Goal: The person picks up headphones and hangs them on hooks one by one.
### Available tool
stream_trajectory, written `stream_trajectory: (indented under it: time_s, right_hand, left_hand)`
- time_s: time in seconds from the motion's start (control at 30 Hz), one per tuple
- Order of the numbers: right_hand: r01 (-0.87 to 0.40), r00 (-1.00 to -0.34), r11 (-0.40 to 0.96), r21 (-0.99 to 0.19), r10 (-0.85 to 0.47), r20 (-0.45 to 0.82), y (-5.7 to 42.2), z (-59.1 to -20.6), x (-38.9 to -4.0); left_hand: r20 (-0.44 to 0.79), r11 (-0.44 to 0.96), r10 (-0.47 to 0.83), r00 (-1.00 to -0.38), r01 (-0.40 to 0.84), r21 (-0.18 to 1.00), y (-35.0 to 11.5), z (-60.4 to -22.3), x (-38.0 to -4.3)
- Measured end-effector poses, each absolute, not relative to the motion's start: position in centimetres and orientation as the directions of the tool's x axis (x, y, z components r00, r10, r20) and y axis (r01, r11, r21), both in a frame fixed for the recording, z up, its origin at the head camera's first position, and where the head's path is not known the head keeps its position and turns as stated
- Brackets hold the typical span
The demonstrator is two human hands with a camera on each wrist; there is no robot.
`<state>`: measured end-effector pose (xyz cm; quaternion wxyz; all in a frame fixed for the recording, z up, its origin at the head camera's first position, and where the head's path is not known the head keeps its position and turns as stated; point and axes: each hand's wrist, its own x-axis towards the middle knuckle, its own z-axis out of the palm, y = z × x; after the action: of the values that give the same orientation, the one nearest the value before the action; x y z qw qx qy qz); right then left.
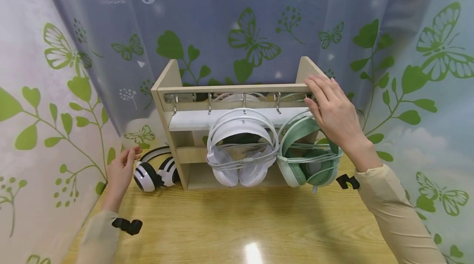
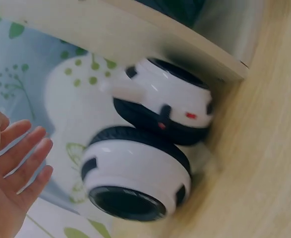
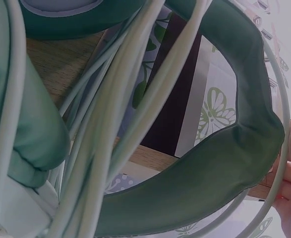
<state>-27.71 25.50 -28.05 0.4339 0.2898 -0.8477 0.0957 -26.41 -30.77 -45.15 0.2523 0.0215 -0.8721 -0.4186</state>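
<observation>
My left hand [image 1: 121, 170] is beside the black-and-white headphones [image 1: 146, 176] on the table, left of the wooden rack [image 1: 237, 89]. Its fingers are spread and hold nothing in the left wrist view, where both earcups [image 2: 135, 173] show. At the rack's top right corner, my right hand [image 1: 333, 109] rests with its fingers over the top rail and the thumb in front, by the rightmost hook. Green headphones [image 1: 290, 169] with a wound cable hang just below that hand; their padded headband [image 3: 195, 183] fills much of the right wrist view.
White headphones [image 1: 237, 132] with a wound cable hang from the middle hook. Hooks [image 1: 175, 103] line the front of the rail, above a white shelf [image 1: 189, 120]. Wood-grain table [image 1: 222, 223] extends in front of the rack, and a patterned curtain [image 1: 207, 17] hangs behind it.
</observation>
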Motion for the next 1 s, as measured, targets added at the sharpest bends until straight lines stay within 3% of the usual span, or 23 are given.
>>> stream_trajectory:
  time_s: [0.27, 0.6, 1.0]
  right_hand:
    - [-0.571, -0.46, 0.816, 0.089, -0.408, 0.789, 25.5, -28.1, -27.7]
    - [-0.569, -0.464, 0.818, 0.085, -0.405, 0.788, 25.5, -28.2, -27.7]
    - [-0.569, -0.467, 0.818, 0.082, -0.404, 0.787, 25.4, -28.1, -27.6]
  left_hand:
    - [0.345, 0.702, -0.236, -0.908, 0.086, 0.707, -31.6, -47.4, -26.2]
    - [0.267, 0.753, -0.104, -0.958, 0.1, 0.651, -31.8, -49.0, -26.2]
    - [0.195, 0.812, -0.072, -0.978, 0.056, 0.581, -31.7, -49.9, -26.8]
